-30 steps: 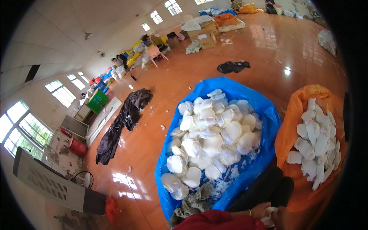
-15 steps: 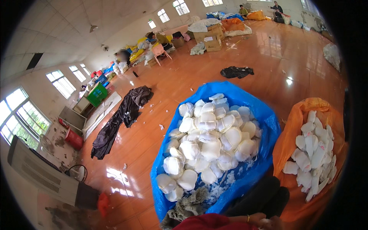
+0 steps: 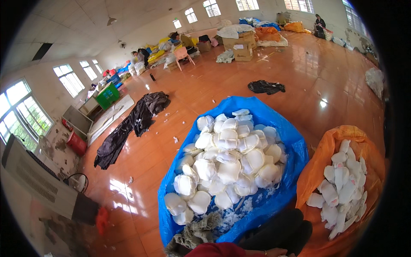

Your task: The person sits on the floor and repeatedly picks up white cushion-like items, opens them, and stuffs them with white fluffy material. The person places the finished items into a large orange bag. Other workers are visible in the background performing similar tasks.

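At the bottom edge, my left hand [image 3: 276, 252] shows only in part, with a thin band at the wrist and a red sleeve [image 3: 224, 249] behind it. Its fingers are cut off by the picture's edge. Of my right hand [image 3: 292, 255] just a sliver appears beside it, too little to read. Both are by my dark-clad legs [image 3: 278, 231]. In front lies a spread blue plastic sack [image 3: 284, 118] heaped with white rounded padded pieces [image 3: 229, 171]. To the right, an orange sack [image 3: 314, 171] holds slimmer white stuffed pieces [image 3: 342, 180].
Grey fuzzy cloth [image 3: 195, 233] lies at the blue sack's near edge, with loose white fluff [image 3: 244, 207] nearby. Black plastic sheets [image 3: 132, 128] lie on the tiled floor. Farther off are a green crate [image 3: 107, 96], a pink chair [image 3: 183, 55], cardboard boxes [image 3: 243, 51] and a seated person [image 3: 319, 26].
My view has shifted slightly, so the sacks sit farther left and the orange one lower. My hands have sunk mostly out of the bottom edge. The heap looks unchanged.
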`<state>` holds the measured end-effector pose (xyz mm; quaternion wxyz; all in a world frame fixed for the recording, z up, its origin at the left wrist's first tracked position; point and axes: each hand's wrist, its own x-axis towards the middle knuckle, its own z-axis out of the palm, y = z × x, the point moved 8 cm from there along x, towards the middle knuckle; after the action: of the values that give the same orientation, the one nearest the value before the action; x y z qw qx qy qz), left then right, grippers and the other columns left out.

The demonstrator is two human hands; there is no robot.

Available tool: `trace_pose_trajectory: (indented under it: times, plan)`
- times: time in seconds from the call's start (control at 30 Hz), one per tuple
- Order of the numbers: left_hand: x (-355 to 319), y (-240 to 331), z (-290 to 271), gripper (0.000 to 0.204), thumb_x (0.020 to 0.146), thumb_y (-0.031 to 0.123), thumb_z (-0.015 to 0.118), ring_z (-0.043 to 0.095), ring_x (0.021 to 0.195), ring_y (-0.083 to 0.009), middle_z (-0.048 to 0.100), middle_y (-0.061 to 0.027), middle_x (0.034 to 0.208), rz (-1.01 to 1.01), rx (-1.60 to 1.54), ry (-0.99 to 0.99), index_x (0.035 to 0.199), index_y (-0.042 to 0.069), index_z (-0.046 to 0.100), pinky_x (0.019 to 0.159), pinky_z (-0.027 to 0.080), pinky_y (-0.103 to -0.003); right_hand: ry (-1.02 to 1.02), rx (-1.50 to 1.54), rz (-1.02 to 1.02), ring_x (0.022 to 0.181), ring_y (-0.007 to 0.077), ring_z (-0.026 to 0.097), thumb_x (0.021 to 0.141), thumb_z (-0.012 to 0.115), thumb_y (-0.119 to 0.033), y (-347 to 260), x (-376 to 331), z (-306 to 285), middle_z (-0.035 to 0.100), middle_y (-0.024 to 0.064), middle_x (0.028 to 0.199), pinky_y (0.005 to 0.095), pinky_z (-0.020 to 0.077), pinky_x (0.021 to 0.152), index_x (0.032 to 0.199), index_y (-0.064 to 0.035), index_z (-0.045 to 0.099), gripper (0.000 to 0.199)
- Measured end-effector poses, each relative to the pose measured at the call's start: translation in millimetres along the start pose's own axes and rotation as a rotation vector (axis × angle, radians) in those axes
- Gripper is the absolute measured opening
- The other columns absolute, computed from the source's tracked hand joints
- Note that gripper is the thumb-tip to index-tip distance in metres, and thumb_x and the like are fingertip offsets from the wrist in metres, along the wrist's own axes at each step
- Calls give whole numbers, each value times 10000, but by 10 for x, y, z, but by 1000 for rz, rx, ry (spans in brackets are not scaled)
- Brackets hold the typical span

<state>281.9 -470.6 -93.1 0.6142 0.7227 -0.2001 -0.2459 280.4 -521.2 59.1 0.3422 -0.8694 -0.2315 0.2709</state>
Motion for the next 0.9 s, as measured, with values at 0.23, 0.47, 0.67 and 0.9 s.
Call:
trace_pose_trajectory:
  times: [0.23,0.47,0.67,0.9]
  plan:
    - [-101,388,-260,437,711,452,696,604,827,-320,619,-134,833,-136,33,61,898,75,577,688,456,-430,127,133,69,646,357,515,820,591,-163,553,-67,145,509,188,775,429,419,546,855,-25,472,186]
    - [-210,756,-285,342,785,175,674,578,809,-198,598,-69,863,-245,-743,-550,1041,-25,567,702,496,-301,141,194,116,704,235,500,862,573,-177,633,-85,94,535,108,820,354,438,629,936,-43,485,176]
    - [-147,680,-449,616,650,292,801,564,947,-233,600,-103,1035,125,-207,-309,1139,28,536,827,469,-349,169,378,182,732,205,490,883,555,-175,607,-168,129,542,74,835,328,440,663,982,-60,489,165]
    - [-322,301,-269,723,587,471,803,592,926,-261,615,-137,1018,41,33,-174,1118,60,536,797,472,-369,-140,125,300,738,181,529,867,607,-232,87,-140,0,561,60,842,327,454,666,1059,-55,505,280]
